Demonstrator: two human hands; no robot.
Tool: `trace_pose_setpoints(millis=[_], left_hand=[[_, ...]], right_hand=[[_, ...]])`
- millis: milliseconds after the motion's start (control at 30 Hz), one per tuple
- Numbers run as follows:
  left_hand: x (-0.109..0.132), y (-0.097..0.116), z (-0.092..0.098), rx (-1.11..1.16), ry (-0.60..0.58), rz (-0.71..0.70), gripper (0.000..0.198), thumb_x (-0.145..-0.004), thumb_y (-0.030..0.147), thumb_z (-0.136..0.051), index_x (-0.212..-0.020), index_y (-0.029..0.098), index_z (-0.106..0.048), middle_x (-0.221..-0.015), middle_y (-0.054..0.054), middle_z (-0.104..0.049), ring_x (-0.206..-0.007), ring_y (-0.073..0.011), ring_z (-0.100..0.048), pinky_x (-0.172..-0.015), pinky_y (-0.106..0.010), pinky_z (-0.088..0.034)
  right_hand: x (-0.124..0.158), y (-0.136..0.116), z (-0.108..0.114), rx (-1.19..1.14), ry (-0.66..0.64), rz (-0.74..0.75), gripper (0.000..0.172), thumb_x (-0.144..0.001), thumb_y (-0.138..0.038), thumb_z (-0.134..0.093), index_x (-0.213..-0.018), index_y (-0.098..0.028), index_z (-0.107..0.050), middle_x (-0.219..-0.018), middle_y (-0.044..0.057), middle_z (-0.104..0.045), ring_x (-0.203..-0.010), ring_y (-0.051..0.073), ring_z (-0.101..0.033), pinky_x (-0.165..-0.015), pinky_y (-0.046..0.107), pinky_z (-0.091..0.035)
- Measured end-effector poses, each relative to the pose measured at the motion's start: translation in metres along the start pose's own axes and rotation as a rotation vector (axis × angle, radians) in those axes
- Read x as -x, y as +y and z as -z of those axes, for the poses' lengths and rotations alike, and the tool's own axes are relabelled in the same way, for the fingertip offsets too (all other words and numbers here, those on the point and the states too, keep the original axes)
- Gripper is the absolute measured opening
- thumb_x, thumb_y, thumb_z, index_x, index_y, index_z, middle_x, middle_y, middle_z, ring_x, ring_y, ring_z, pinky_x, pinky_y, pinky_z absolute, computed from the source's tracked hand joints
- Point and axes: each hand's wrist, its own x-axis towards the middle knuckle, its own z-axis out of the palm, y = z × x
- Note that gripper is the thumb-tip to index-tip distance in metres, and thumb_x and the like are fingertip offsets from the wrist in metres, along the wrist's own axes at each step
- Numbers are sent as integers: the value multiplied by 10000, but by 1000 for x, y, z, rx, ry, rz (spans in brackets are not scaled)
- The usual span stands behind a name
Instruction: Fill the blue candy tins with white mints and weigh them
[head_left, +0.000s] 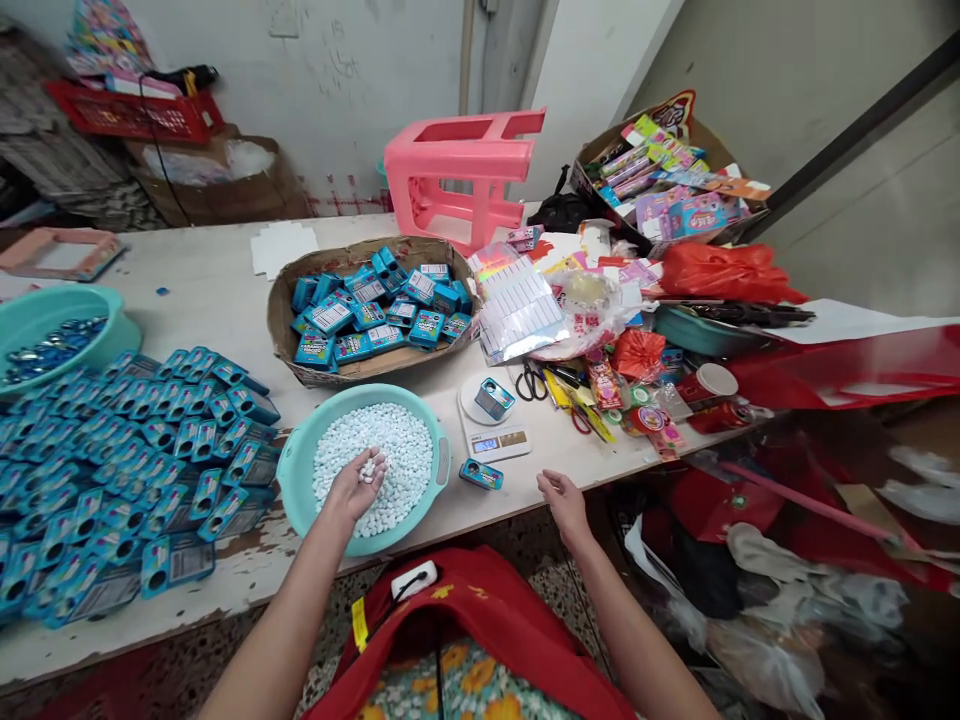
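My left hand (355,485) lies palm up over the teal basin (294,470) of small white candies (397,450), cupping a few of them in its curled fingers. My right hand (562,498) hovers at the table's front edge, fingers loosely curled, nothing in it. Between the hands lies one small blue box (481,474). Just beyond it a white digital scale (495,440) carries another blue box (494,398) on its pan.
Several filled blue boxes (135,470) cover the table's left part. A cardboard tray (283,330) holds more blue boxes. A second teal basin (45,310) sits far left. Scissors (531,380), wrappers, red bags (720,270) and a pink stool (457,175) crowd the right and back.
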Motion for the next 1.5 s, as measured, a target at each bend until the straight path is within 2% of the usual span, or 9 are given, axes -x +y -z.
trace_pose_setpoints(millis=[233,400,633,800,900,1033,1167,1300,1500], left_hand=[[8,-17,0,-53,85,-56,138,-768,18,-583,-799,153,-584,-630,0,-580,-474,-80,-563,-421,-149,-467],[15,-31,-12,-86,121,-135,165,-763,16,-583,-784,178,-607,-614,1,-592,-482,-93,-561,-423,-161,-468],[10,-44,-20,-58,247,-168,136,-774,14,-585,-766,149,-597,-628,-15,-589,-544,-94,-591,-505,-156,-502],[6,-45,-19,8,323,-167,112,-801,31,-560,-789,136,-596,-649,-16,-584,-548,-99,-589,-490,-170,-504],[6,-43,-17,27,337,-182,128,-807,20,-547,-818,135,-603,-698,-19,-602,-591,-100,-610,-533,-176,-525],[3,-38,-16,2,334,-177,154,-823,7,-508,-828,129,-602,-744,-36,-619,-631,-102,-625,-570,-180,-538],[-5,-33,-17,-9,307,-172,153,-793,2,-546,-787,152,-576,-717,-7,-603,-595,-88,-612,-547,-170,-526],[-11,-35,-22,-25,222,-172,128,-772,22,-589,-804,146,-592,-708,-11,-606,-597,-87,-607,-533,-159,-510],[-11,-34,-32,-149,88,-165,199,-693,-33,-617,-832,110,-617,-666,-24,-600,-525,-71,-553,-444,-131,-430]], right_hand=[[-40,11,0,-54,-79,-18,480,-591,-501,-720,-923,-157,-679,-891,107,-720,-818,249,-668,-724,374,-530],[-68,13,22,-97,-76,0,493,-594,-511,-722,-923,-148,-667,-891,113,-713,-842,243,-659,-825,400,-509],[-97,10,45,-132,-68,23,502,-583,-513,-734,-914,-144,-662,-882,108,-717,-865,245,-659,-852,414,-508],[-104,7,43,-137,-104,26,502,-577,-514,-739,-910,-147,-665,-876,106,-721,-857,244,-663,-842,409,-518],[-106,8,36,-152,-123,17,501,-575,-515,-741,-912,-151,-665,-880,107,-722,-857,246,-664,-846,419,-517],[-104,12,27,-170,-115,-4,499,-575,-503,-749,-916,-149,-665,-906,111,-717,-879,245,-660,-868,423,-510],[-97,15,26,-153,-102,-17,499,-581,-506,-741,-917,-146,-663,-899,110,-718,-866,242,-666,-854,421,-519],[-93,16,27,-107,-135,-19,484,-579,-500,-745,-898,-144,-665,-871,108,-720,-843,241,-671,-836,422,-528],[-102,19,21,-96,-165,-36,515,-589,-506,-744,-939,-139,-653,-900,108,-712,-868,230,-666,-857,410,-517]])
